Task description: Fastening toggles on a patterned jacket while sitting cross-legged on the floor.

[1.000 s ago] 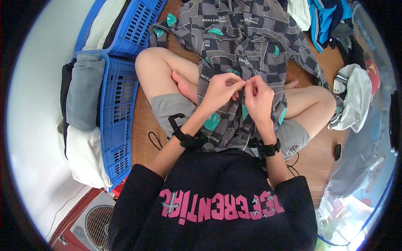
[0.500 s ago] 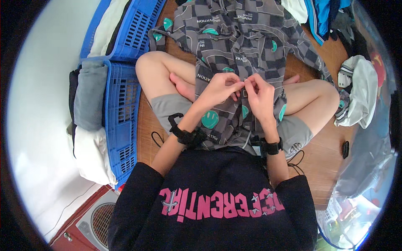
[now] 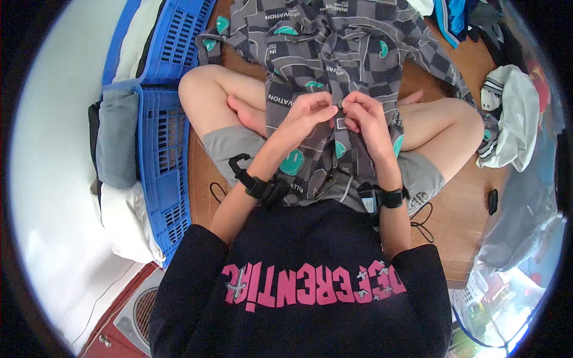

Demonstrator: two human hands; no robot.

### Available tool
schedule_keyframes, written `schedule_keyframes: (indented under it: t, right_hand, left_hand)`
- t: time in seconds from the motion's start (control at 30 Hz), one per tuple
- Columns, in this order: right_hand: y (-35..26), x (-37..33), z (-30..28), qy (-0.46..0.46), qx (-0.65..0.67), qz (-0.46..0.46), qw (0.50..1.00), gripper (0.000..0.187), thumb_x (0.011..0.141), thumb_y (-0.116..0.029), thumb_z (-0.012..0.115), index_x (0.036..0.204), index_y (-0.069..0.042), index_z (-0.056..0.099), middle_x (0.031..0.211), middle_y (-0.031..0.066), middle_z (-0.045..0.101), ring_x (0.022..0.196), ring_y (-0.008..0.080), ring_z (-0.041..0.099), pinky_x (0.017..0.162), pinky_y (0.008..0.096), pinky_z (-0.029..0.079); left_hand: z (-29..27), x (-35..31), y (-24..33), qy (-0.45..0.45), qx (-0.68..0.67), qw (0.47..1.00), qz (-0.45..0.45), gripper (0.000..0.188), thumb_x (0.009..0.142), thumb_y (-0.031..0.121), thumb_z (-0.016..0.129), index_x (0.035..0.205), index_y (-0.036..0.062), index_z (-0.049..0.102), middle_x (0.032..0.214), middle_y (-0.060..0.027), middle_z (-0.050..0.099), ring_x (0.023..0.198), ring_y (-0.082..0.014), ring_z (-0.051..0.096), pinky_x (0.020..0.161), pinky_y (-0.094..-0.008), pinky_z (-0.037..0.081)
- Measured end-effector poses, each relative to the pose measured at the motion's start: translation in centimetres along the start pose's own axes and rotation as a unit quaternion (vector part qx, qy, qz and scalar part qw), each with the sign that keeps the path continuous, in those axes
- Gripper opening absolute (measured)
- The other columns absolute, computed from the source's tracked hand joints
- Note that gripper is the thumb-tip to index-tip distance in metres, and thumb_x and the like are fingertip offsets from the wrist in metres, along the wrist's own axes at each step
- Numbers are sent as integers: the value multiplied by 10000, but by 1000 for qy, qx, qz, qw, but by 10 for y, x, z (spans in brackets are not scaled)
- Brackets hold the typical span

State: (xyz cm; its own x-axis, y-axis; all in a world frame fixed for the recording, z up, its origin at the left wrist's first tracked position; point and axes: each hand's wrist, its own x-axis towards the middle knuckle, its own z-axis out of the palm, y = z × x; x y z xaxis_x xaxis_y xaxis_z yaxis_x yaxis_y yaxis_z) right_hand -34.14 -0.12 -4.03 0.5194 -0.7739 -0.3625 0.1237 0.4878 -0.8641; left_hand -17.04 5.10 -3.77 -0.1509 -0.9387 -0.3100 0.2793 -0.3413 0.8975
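Observation:
A grey and black checked button-front shirt (image 3: 364, 65) with green smiley faces lies spread over my lap and the floor between my crossed legs. My left hand (image 3: 310, 113) pinches the edge of its front opening, thumb against the fingers. Right beside it, my right hand (image 3: 365, 116) is closed on the same front edge, fingertips almost meeting the left ones. A small pale spot, perhaps a button, shows between the fingertips; it is too small to make out. Toward the far side, the shirt's upper part and sleeves lie flat.
Blue plastic baskets (image 3: 164, 173) with folded clothes stand along the left wall. White and grey garments (image 3: 510, 119) lie on the wooden floor (image 3: 459, 221) at the right, near a small black object (image 3: 492, 201). Clear plastic sheeting (image 3: 507, 232) hangs at the far right.
The whole view has shifted slightly, so the shirt and baskets sit a little higher and further left. Both hands stay at the shirt's front edge, with the fingers slightly re-posed.

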Motion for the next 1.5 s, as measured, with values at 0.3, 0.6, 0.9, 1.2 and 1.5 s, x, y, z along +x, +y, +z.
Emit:
schedule_keyframes:
  t: [0.3,0.6,0.9,1.2,1.5]
  right_hand:
    - [1,4,-3,3,-131,-32,991,153,940,-112,586,817,-20,583,639,-50,487,571,25,407,499,214,307]
    - [8,-4,-2,-11,-131,-62,989,119,958,-117,580,857,-52,579,664,-63,484,601,27,439,521,213,349]
    - [0,1,-8,-53,-72,-44,995,121,964,-128,567,863,-65,549,694,-63,471,620,31,411,538,211,318]
    - [3,1,-4,-11,-70,-23,997,140,954,-148,590,848,-58,578,646,-50,497,592,42,454,525,225,355]
    - [-12,-16,9,95,-314,-111,938,100,909,-117,603,887,-19,606,683,150,575,619,272,589,609,370,472]
  left_hand:
    - [-3,9,-7,20,56,998,-8,315,969,322,604,828,41,571,680,19,546,629,-73,535,571,-229,418]
    - [7,9,-19,94,-28,995,-11,325,968,309,590,730,88,572,665,51,483,635,-50,468,580,-226,334]
    - [11,15,-5,87,-131,986,-54,206,958,307,615,869,123,644,776,79,574,695,-33,519,626,-219,390]
    - [12,8,0,98,25,993,-56,276,1004,334,547,909,81,608,723,64,523,652,-36,495,584,-199,391]
    - [14,-20,1,38,220,974,-28,185,937,171,645,884,35,532,723,14,550,639,-87,509,590,-244,414]
